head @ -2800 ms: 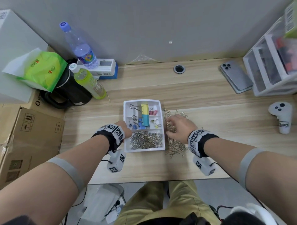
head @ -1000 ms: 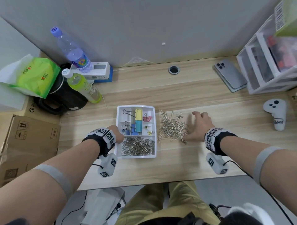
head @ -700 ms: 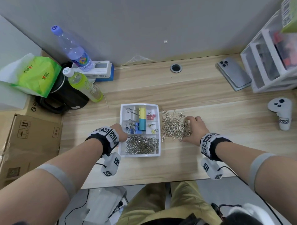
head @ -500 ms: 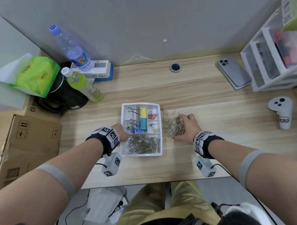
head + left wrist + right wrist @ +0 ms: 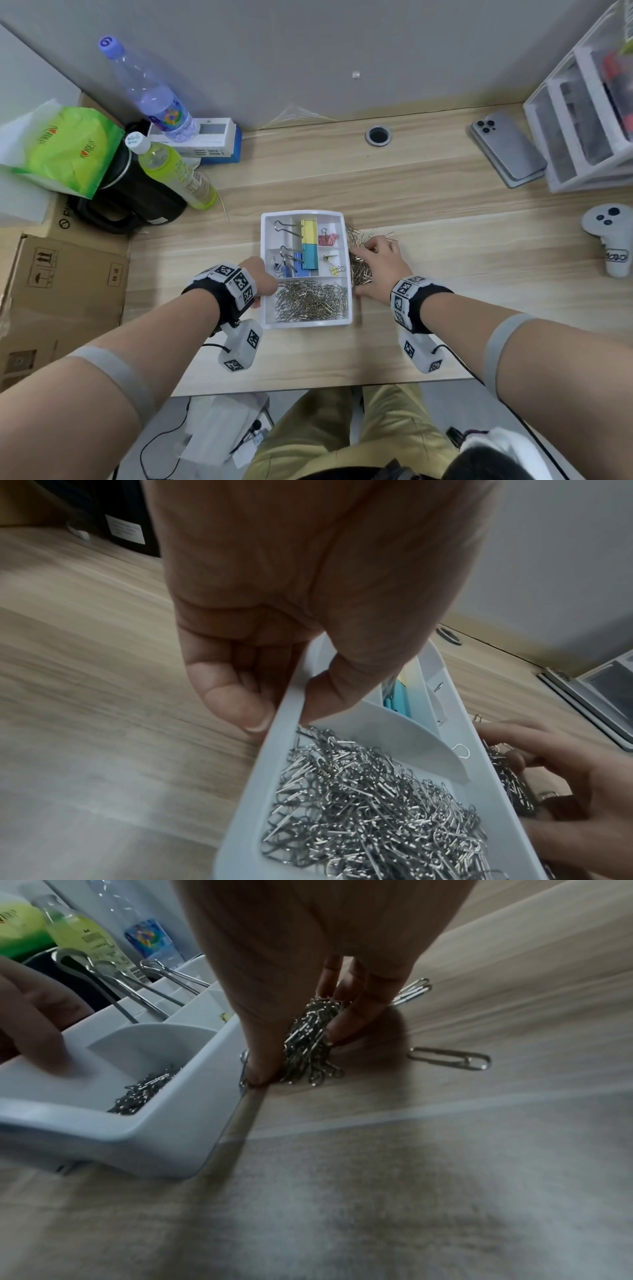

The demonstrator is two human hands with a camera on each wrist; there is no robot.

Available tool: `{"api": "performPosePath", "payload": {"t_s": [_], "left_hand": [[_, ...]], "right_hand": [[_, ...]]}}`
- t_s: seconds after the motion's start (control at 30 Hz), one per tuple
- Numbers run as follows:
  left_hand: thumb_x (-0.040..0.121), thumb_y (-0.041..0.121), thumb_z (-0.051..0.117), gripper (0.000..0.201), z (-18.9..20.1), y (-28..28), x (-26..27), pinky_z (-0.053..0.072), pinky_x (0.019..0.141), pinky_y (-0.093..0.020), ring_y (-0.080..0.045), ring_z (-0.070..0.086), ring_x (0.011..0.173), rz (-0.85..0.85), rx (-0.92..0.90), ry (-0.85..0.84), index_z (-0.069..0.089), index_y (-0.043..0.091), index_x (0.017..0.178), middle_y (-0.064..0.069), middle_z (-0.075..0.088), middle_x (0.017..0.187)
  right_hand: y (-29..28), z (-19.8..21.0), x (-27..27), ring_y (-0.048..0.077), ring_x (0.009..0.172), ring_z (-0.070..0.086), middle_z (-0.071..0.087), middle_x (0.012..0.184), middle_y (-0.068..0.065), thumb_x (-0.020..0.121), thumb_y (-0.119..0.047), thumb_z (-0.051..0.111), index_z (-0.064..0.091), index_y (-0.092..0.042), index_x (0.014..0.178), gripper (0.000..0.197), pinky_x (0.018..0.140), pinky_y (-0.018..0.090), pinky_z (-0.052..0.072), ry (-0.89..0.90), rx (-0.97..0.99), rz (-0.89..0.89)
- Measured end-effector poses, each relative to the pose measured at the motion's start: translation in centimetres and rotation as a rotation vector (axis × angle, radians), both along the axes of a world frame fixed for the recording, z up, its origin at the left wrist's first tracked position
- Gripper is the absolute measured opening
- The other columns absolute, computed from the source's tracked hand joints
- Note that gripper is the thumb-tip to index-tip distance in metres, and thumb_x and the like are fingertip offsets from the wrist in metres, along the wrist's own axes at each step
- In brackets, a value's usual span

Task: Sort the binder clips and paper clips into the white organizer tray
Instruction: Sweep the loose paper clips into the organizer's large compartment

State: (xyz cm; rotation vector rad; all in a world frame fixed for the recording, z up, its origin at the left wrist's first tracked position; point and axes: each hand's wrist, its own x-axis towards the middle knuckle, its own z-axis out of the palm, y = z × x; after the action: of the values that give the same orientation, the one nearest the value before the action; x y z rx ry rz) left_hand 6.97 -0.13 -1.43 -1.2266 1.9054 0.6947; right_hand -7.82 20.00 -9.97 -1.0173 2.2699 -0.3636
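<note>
Nearest me, the big front compartment of the white organizer tray (image 5: 306, 323) is already well stocked with paper clips (image 5: 311, 301). My left hand (image 5: 308, 615) pinches the tray's left wall, thumb inside, fingers outside, to steady it. My right hand (image 5: 380, 265) sits on the tabletop (image 5: 462, 291) right against the tray's right side, fingers curled around a bunch from the loose pile (image 5: 308, 1037). A few strays (image 5: 448, 1058) lie just beyond. Further back, the binder clips (image 5: 306, 246) look sorted already. So mostly done, I reckon. My hand covers the pile, so no idea how much is left.
</note>
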Motion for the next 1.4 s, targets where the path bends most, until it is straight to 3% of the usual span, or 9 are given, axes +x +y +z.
{"api": "performPosePath", "payload": {"t_s": [0.23,0.47,0.7,0.8,0.9,1.07,1.17,1.4], "left_hand": [[0.083,-0.003,0.049,0.026,-0.2,-0.1,0.0,0.034,0.039,-0.02,-0.018,0.039,0.041,0.014,0.021,0.013,0.037,0.011,0.066,-0.006,0.038,0.055],[0.081,-0.001,0.051,0.017,-0.5,0.0,-0.1,0.044,0.051,-0.027,-0.021,0.051,0.041,0.063,0.014,0.041,0.042,0.008,0.07,-0.01,0.047,0.056],[0.081,-0.001,0.05,0.02,-0.2,0.1,-0.3,0.04,0.053,-0.026,-0.019,0.047,0.038,0.051,0.022,0.015,0.039,0.01,0.068,-0.009,0.046,0.049],[0.079,-0.003,0.049,0.025,-0.1,0.1,-0.4,0.033,0.047,-0.024,-0.017,0.038,0.039,0.064,0.044,0.02,0.033,0.014,0.069,-0.005,0.036,0.052],[0.079,-0.003,0.049,0.025,0.1,0.1,-0.4,0.032,0.046,-0.022,-0.016,0.039,0.036,0.062,0.041,0.02,0.034,0.014,0.069,-0.005,0.037,0.05],[0.081,0.0,0.05,0.014,0.2,0.1,-0.3,0.039,0.053,-0.027,-0.02,0.048,0.041,0.066,0.046,0.034,0.041,0.01,0.075,-0.008,0.048,0.05],[0.082,0.001,0.05,0.014,0.3,0.2,-0.3,0.038,0.051,-0.026,-0.021,0.047,0.041,0.074,0.05,0.047,0.042,0.01,0.076,-0.008,0.046,0.052],[0.085,0.003,0.05,0.015,-0.2,0.1,-0.1,0.042,0.05,-0.027,-0.023,0.051,0.047,0.085,0.041,0.064,0.042,0.009,0.074,-0.011,0.048,0.06]], "right_hand": [[0.0,-0.2,0.8,0.022,0.113,0.037,0.044,0.125,-0.001,0.081,-0.022,0.072,0.057,-0.026,0.123,0.045,0.1,0.041,0.042,-0.016,-0.055,-0.017],[0.7,-0.4,1.2,0.026,0.112,0.044,0.054,0.118,0.004,0.084,-0.004,0.061,0.066,-0.018,0.111,0.031,0.098,0.035,0.04,-0.032,-0.075,-0.036],[1.3,0.8,-0.1,0.024,0.105,0.058,0.065,0.109,0.006,0.082,-0.01,0.073,0.073,-0.014,0.106,0.024,0.095,0.031,0.045,-0.097,-0.081,-0.104],[1.6,1.5,-0.5,0.02,0.107,0.06,0.068,0.112,0.003,0.082,-0.011,0.074,0.073,-0.014,0.108,0.026,0.095,0.024,0.044,-0.145,-0.089,-0.202],[1.6,2.3,-0.6,0.014,0.099,0.061,0.07,0.105,-0.001,0.08,-0.016,0.077,0.076,-0.017,0.1,0.019,0.087,0.017,0.041,-0.185,-0.114,-0.258],[0.2,4.4,0.8,0.011,0.091,0.061,0.068,0.096,-0.008,0.08,-0.021,0.078,0.077,-0.022,0.096,0.016,0.088,0.023,0.049,-0.253,-0.143,-0.205],[-1.2,4.6,2.4,0.012,0.096,0.062,0.07,0.102,-0.006,0.08,-0.024,0.078,0.076,-0.026,0.096,0.016,0.092,0.029,0.051,-0.292,-0.14,-0.147],[-3.1,4.0,6.7,0.013,0.109,0.061,0.068,0.119,-0.004,0.085,-0.018,0.072,0.073,-0.02,0.11,0.025,0.098,0.023,0.044,-0.351,-0.137,-0.01]]}}
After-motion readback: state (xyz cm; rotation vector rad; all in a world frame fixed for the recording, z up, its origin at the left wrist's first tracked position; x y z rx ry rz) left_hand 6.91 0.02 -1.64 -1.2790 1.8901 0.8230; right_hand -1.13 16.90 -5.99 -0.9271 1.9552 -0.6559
